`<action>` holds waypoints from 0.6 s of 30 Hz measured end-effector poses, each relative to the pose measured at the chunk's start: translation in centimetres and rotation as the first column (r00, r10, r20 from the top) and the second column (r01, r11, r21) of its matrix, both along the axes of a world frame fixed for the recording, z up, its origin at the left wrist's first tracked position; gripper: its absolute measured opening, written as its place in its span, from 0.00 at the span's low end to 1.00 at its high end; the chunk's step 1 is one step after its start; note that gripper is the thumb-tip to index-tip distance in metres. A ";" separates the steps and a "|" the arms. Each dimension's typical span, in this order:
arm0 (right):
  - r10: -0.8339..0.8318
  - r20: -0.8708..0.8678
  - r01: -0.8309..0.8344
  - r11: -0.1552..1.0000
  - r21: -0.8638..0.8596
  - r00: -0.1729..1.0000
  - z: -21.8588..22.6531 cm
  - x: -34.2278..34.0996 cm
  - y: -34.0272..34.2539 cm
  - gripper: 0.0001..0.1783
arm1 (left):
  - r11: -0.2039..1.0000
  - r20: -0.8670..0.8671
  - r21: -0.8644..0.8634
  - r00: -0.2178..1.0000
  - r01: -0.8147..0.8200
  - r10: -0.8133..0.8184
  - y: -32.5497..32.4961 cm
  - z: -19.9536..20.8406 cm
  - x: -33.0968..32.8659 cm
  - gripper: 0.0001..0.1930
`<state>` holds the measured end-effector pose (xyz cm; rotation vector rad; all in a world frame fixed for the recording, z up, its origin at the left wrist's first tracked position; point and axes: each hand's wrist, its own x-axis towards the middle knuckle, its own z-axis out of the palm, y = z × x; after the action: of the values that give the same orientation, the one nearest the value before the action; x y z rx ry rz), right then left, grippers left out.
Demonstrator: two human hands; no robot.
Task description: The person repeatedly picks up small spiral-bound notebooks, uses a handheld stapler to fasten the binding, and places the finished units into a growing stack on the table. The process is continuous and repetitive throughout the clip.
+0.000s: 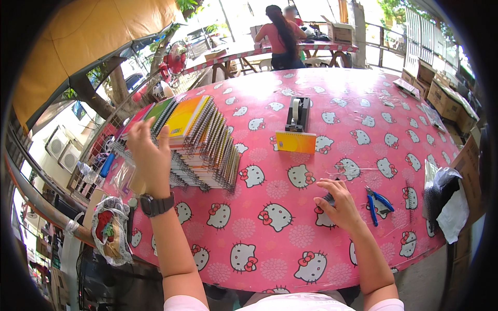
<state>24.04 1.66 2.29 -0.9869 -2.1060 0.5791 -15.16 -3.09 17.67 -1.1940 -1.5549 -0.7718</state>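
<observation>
My left hand is raised beside the stack of spiral notebooks, thumb and fingers apart, with nothing seen in it; it hides part of the stack. Yellow, green and red covers show on top, and wire spirals line the stack's right side. On the table, my right hand curls its fingers and thumb around a small dark ribbed piece, mostly covered. Blue-handled pliers lie to the right of that hand. Farther off, a small yellow notepad leans by a black tape dispenser.
A pink patterned cover spreads over the table. A loose wire coil lies near its right side. Plastic wrapping and cardboard boxes stand along the right edge. A plastic bag hangs at the left edge. People work at a far table.
</observation>
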 end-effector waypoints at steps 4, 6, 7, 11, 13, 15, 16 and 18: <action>-0.077 0.269 0.082 0.997 -0.007 0.960 -1.1 0.7 0.2 0.26 | 0.831 0.327 -0.364 0.893 0.421 -0.309 1.3 -0.1 3.4 0.18; -0.085 0.447 0.098 0.995 -0.007 0.890 -1.6 0.8 0.1 0.27 | 0.842 0.332 -0.333 0.889 0.425 -0.317 1.3 0.1 3.4 0.17; -0.073 0.522 0.090 0.996 -0.008 0.850 -2.0 0.9 0.4 0.28 | 0.843 0.359 -0.327 0.881 0.427 -0.307 1.2 0.1 3.2 0.16; -0.064 0.544 0.107 0.993 -0.047 0.837 -2.2 1.3 0.8 0.28 | 0.887 0.149 -0.184 0.904 0.423 -0.400 2.6 -0.3 6.2 0.14; -0.132 0.416 0.116 0.991 0.063 0.900 -3.2 1.2 1.2 0.27 | 0.789 0.144 -0.104 0.794 0.606 -0.590 4.4 -1.8 10.3 0.12; -0.117 0.328 0.087 0.991 0.105 0.938 -3.2 1.1 1.3 0.25 | 0.680 0.229 -0.281 0.735 0.677 -0.638 7.1 -4.5 13.7 0.12; -0.084 0.300 0.060 0.994 0.088 0.950 -2.8 1.1 1.4 0.24 | 0.632 0.228 -0.360 0.722 0.686 -0.654 9.2 -6.3 15.1 0.12; -0.049 0.269 0.031 0.997 0.070 0.962 -2.7 1.4 1.7 0.22 | 0.594 0.184 -0.425 0.707 0.683 -0.683 13.3 -10.2 17.9 0.12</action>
<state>25.46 3.34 -0.37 -1.1207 -2.3213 0.3684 2.72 10.25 7.51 -2.2413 -1.2858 -0.8967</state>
